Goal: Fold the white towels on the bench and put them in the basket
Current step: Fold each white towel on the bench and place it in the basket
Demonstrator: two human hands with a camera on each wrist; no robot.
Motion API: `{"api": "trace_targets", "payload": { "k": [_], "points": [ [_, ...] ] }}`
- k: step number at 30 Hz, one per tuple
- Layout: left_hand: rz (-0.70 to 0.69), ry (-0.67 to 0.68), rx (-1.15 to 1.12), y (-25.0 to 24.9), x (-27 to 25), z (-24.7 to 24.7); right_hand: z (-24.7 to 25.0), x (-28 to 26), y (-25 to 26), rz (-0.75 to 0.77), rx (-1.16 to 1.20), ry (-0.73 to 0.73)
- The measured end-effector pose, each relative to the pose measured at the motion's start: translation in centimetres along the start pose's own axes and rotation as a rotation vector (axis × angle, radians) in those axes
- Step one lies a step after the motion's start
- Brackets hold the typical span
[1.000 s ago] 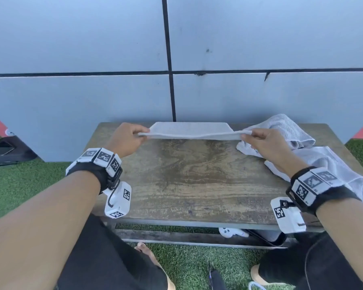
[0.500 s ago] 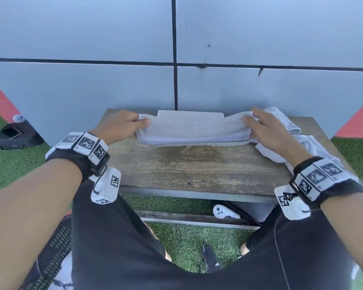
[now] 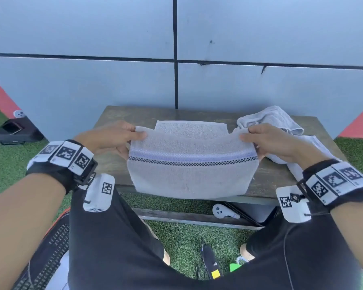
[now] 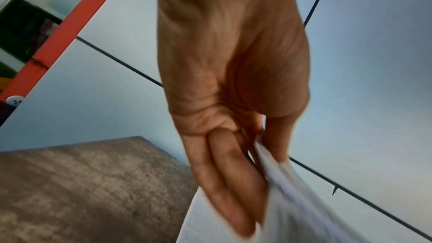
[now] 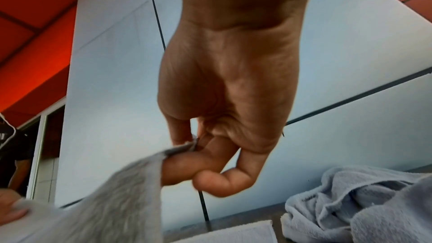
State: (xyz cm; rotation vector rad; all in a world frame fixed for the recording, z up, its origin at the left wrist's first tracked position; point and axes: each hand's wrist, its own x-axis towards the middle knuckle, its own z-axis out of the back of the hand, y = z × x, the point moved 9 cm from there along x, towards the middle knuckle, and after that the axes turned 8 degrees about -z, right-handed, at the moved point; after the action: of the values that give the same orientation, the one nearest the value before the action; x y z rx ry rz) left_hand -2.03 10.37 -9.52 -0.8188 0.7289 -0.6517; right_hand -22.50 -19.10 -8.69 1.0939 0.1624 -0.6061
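Grey panelled wall behind wooden tabletop. Left hand pinches towel at upper left corner; right hand pinches upper right corner. Towel held taut above tabletop, lower half hanging over near edge. Crumpled towels heaped at far right. Basket on turf, near left.

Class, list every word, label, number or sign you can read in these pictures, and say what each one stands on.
No readable words or numbers.
Wristbands: black-and-white square code markers, no letters.
White wrist units: code markers; small print at their lower ends is too small to read.
Held towel: a checkered stripe, a pattern and not text.
Dark shirt at the left edge of the right wrist view: white marks, too blurred to read.
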Motion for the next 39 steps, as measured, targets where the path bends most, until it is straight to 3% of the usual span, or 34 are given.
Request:
{"api": "trace_targets", "payload": {
  "k": [4, 8, 12, 16, 20, 27, 35, 39],
  "points": [
    [-0.044, -0.251, -0.007, 0.5, 2.9, 1.5, 1.5, 3.6, -0.3, -0.007, 0.011, -0.165],
    [-0.086, -0.392, -0.031, 1.1, 6.7, 1.9, 2.8, 8.2, -1.2, -0.060, 0.084, -0.272],
    [-0.099, -0.489, 0.198, 1.4, 10.4, 2.9, 3.6, 12.4, -2.0, -0.141, 0.004, -0.355],
    [-0.030, -0.447, 0.367, 2.7, 14.4, 2.2, 3.1, 16.6, -4.2, -0.259, -0.130, -0.295],
    [0.105, -0.275, 0.416, 4.6, 18.1, 2.1, 3.7, 20.1, -4.7, -0.245, -0.228, -0.311],
    [0.095, -0.350, 0.457, 3.9, 23.4, 4.5, 5.5, 24.0, -3.0, -0.093, -0.262, -0.506],
    [-0.020, -0.432, 0.513, 7.2, 25.3, 3.3, 3.1, 26.7, -4.3, -0.067, -0.587, -0.498],
    [-0.032, -0.407, 0.529, 7.1, 25.3, 3.2, 2.5, 26.8, -4.2, -0.007, -0.603, -0.449]
  ]
}}
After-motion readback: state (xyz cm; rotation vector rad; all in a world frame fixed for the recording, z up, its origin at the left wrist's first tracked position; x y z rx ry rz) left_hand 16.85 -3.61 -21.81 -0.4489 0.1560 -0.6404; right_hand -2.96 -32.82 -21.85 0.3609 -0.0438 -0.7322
